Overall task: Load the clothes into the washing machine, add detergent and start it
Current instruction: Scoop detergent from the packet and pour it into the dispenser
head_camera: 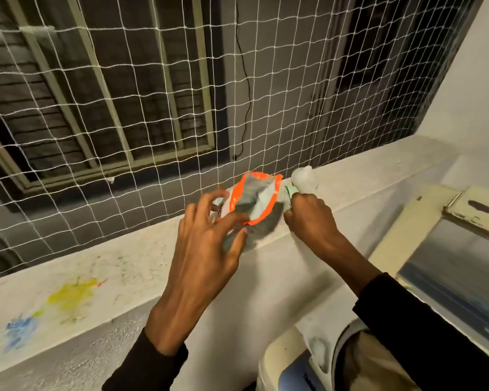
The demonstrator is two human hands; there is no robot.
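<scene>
I have the detergent packet (251, 198) standing on the ledge (350, 176) against the white netting (153, 108), its orange-rimmed mouth open and turned up toward me. My left hand (206, 249) is at its near left side, fingers spread and loose, the fingertips (243, 218) touching the lip and front of the packet rather than closing round it. My right hand (308, 218) is at the packet's right edge, fingers curled and pinching a pale green bit there, which looks like a scoop handle or a fold of the packet; I cannot tell which. A white lump (304, 177) sits on the ledge just behind that hand. The washing machine (288, 362) is down to my lower right, lid (446, 249) raised, with clothes (370, 359) showing in the drum. So the packet lies ahead of both hands, upright with its mouth uppermost, and the drum lies well below and right of it. My right hand is the nearer one to the drum, so I judge it carries the detergent across.
</scene>
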